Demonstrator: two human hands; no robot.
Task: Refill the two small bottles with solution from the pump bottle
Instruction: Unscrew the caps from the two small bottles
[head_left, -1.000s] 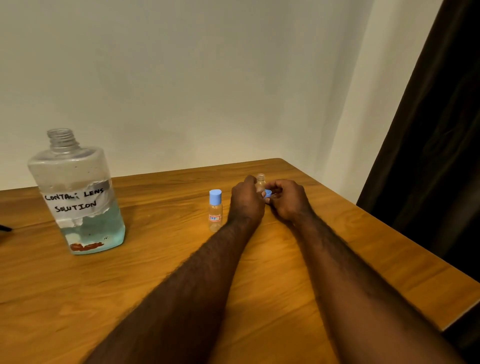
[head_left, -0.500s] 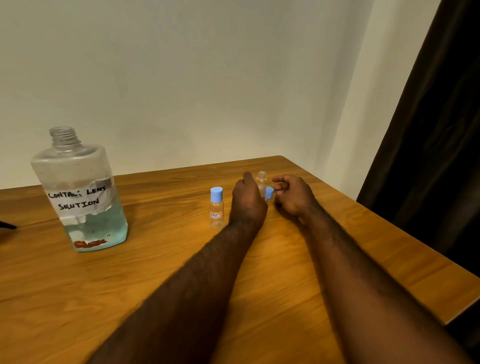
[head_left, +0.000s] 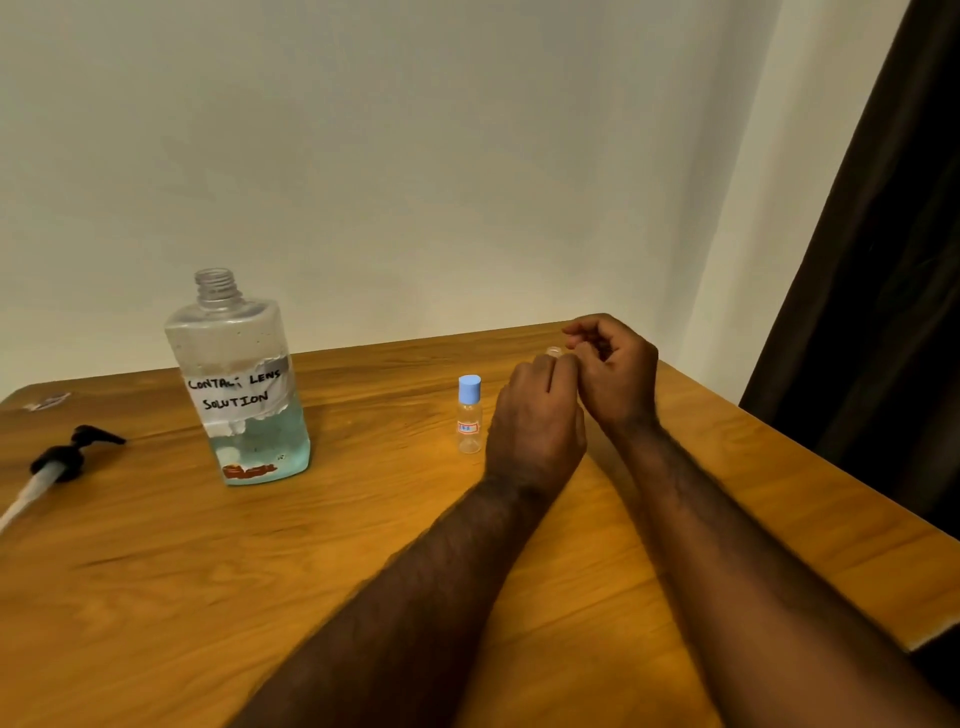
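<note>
Wooden table (head_left: 156, 597), plain wall (head_left: 415, 156) behind, dark curtain (head_left: 883, 260) on the right. Left hand (head_left: 535, 415) is wrapped round the open small bottle (head_left: 554, 352). Only its bare neck shows above the fingers; the body is hidden. Right hand (head_left: 615, 374) sits just beside that neck with fingers curled. Can't tell if it holds a cap, none visible. Capped small bottle (head_left: 469, 413) stands upright just left of the left hand, not yet opened. Further left: big bottle (head_left: 239, 384) of solution, roughly a third full, neck open, pump head (head_left: 67, 457) lying on the table nearby.

Risks:
- Pouring from that wide neck into a tiny one will likely overshoot and spill.
- A left arm swing towards the big bottle could topple the capped small bottle.
- A loose cap could roll off the table.
</note>
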